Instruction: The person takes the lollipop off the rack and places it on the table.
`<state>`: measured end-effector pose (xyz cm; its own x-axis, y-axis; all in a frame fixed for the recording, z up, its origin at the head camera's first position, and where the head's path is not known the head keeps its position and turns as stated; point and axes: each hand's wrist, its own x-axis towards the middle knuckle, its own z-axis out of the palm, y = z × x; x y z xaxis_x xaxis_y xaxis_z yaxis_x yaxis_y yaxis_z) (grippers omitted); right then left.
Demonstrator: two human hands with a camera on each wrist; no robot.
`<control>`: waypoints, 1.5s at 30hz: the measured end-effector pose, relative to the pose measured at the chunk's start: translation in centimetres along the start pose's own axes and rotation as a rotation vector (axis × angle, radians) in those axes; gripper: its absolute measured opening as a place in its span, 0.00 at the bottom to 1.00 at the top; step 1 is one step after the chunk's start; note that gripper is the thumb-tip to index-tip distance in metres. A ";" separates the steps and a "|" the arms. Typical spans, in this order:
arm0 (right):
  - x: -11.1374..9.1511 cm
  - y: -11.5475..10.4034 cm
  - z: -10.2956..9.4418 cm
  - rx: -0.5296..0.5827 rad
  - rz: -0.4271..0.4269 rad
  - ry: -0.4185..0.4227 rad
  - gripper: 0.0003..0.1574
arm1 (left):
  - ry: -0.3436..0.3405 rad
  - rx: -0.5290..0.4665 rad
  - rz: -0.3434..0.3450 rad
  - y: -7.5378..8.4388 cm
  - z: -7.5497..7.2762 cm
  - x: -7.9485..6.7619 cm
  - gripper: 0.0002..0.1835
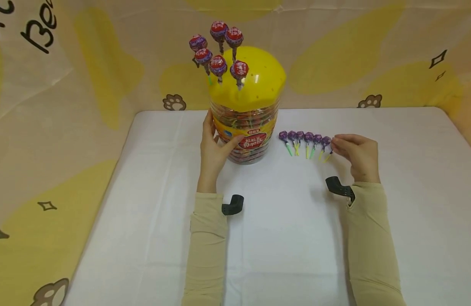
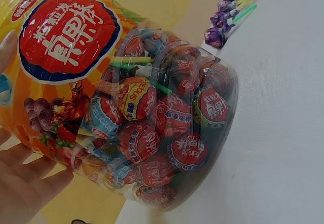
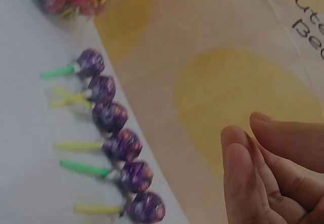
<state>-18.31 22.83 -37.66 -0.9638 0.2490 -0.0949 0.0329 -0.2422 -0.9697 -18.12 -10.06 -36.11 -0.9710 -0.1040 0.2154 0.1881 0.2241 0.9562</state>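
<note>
A large clear jar (image 1: 271, 127) of wrapped lollipops stands at the back of the table under a domed yellow lid (image 1: 264, 72). Several red-and-purple lollipops (image 1: 218, 63) stick up from the lid's left side. My left hand (image 1: 214, 155) holds the jar's left side, thumb across its label (image 2: 71, 37). Right of the jar lies a row of purple-wrapped lollipops (image 1: 308, 137) with green and yellow sticks. At the row's right end is my right hand (image 1: 356, 155), hiding one lollipop's head. In the right wrist view its bent fingers (image 3: 238, 178) show nothing between the tips.
A white cloth (image 1: 281, 238) covers the table. Behind and on the left rises a yellow-patterned backdrop (image 1: 346, 55), close behind the jar. Black curved mounts (image 1: 233, 205) sit at both wrists.
</note>
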 end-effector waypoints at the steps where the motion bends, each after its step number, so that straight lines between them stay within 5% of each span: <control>1: -0.3 -0.3 0.6 0.003 -0.024 -0.003 0.04 | 0.000 0.002 0.000 0.0 -0.1 0.0 0.49; 15: -4.1 -4.0 7.5 0.100 -0.284 -0.167 0.08 | -0.004 -0.008 0.004 -0.1 0.0 0.0 0.50; 22: -5.7 -5.9 11.4 0.050 -0.379 -0.221 0.10 | -0.002 -0.012 0.005 0.0 0.0 -0.1 0.50; 29: -6.2 -6.7 14.6 0.002 -0.479 -0.287 0.09 | 0.002 -0.020 -0.016 0.0 0.0 -0.1 0.50; 41: -6.5 -7.7 18.4 0.019 -0.538 -0.298 0.11 | -0.006 -0.023 -0.047 0.2 -0.1 -0.1 0.50; 45: -6.4 -7.7 19.3 -0.007 -0.621 -0.297 0.12 | -0.004 -0.019 -0.048 0.1 -0.2 -0.1 0.49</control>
<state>-17.53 4.96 -25.26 -0.8364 0.0720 0.5434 -0.5480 -0.1319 -0.8260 -18.00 -10.18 -35.96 -0.9796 -0.1103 0.1680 0.1436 0.2006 0.9691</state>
